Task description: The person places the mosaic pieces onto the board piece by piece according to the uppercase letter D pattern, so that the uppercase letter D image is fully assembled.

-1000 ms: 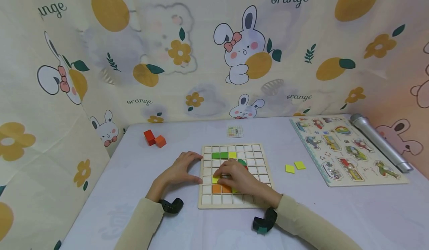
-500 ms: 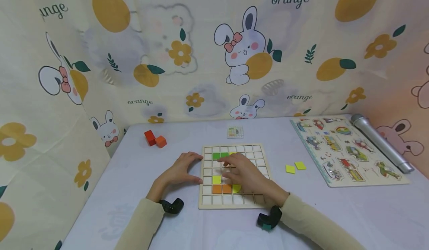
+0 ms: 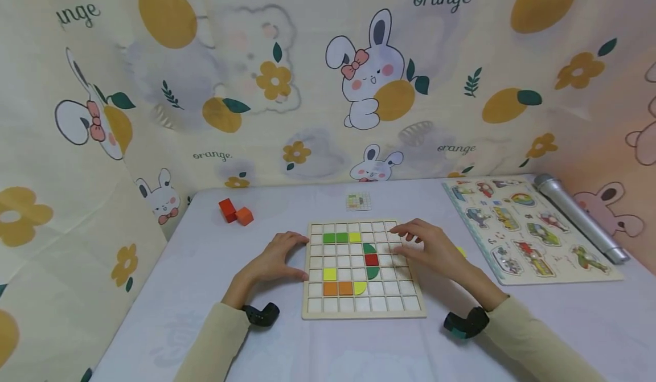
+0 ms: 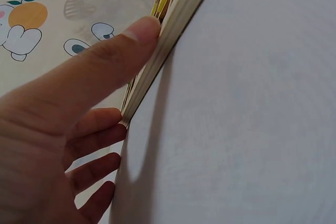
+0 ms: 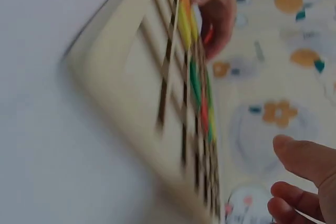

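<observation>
The wooden grid board (image 3: 364, 315) lies flat in the middle of the table. Its cells bear two green squares (image 3: 336, 238), yellow squares (image 3: 329, 274), two orange squares (image 3: 338, 288), a red square (image 3: 371, 259), green rounded pieces (image 3: 372, 272) and a yellow rounded piece (image 3: 360, 287). My left hand (image 3: 273, 261) touches the board's left edge with thumb and fingertips, the thumb (image 4: 128, 45) along its side. Over the board's right edge hovers my right hand (image 3: 438, 251), fingers loosely bent, nothing between them. A loose yellow square (image 3: 462, 251) peeks out behind it; its neighbour is hidden.
Red-orange blocks (image 3: 237, 214) lie at the back left. A small printed grid card (image 3: 358, 201) sits behind the board. To the right lie a picture puzzle board (image 3: 558, 276) and a silver cylinder (image 3: 581, 217). A patterned cloth hangs behind the table.
My right hand has let go of the yellow square in the lower left of the grid and moved right, over the board's right edge. My left hand has stayed at the left edge.
</observation>
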Demonstrator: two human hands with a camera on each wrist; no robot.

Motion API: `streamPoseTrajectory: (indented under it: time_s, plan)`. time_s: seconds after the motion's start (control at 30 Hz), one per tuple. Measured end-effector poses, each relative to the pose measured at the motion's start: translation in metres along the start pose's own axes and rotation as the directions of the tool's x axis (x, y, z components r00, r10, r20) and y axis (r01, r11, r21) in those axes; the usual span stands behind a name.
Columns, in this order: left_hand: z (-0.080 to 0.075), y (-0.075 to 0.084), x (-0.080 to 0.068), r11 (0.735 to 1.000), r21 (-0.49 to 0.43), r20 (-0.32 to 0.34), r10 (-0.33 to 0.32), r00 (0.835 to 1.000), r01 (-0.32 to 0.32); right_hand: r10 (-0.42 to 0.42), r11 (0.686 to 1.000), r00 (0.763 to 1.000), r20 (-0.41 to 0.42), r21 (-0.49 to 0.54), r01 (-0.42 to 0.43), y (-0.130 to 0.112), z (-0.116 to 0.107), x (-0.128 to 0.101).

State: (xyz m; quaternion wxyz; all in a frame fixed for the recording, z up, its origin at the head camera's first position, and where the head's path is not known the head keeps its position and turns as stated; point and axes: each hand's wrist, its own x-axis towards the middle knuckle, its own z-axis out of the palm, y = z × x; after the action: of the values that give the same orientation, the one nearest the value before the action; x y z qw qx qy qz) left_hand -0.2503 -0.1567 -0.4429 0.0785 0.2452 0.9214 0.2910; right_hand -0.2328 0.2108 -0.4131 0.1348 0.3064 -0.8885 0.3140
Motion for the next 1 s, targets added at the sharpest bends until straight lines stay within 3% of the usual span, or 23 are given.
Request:
streamPoseTrajectory:
  time_s: [0.17, 0.3, 0.5, 0.73, 0.83, 1.0]
  plan:
    - [-0.002, 0.001, -0.002, 1.0, -0.012, -0.004, 0.009, 1.0, -0.01, -0.013, 0.998, 0.997, -0.082, -0.057, 0.008, 0.025, -0.012, -0.018]
    - [0.0, -0.001, -0.002, 1.0, -0.016, -0.007, 0.014, 1.0, -0.014, 0.019, 0.997, 0.996, -0.092, -0.077, -0.026, 0.04, -0.024, -0.03]
    - [0.0, 0.001, -0.002, 1.0, -0.026, -0.009, 0.01, 1.0, -0.011, 0.153, 0.986, 0.988, 0.027, -0.078, -0.15, 0.051, -0.042, -0.041]
    - [-0.001, 0.002, -0.003, 1.0, -0.025, -0.008, 0.015, 1.0, -0.016, 0.299, 0.954, 0.934, 0.194, -0.098, -0.285, 0.058, -0.049, -0.049]
    - [-0.001, 0.002, -0.003, 1.0, -0.025, -0.007, 0.014, 1.0, -0.014, 0.309, 0.95, 0.929, 0.202, -0.101, -0.294, 0.06, -0.047, -0.051]
    - [0.0, 0.001, -0.002, 0.999, -0.035, -0.005, 0.002, 1.0, -0.002, 0.271, 0.961, 0.946, 0.18, -0.112, -0.255, 0.062, -0.045, -0.051]
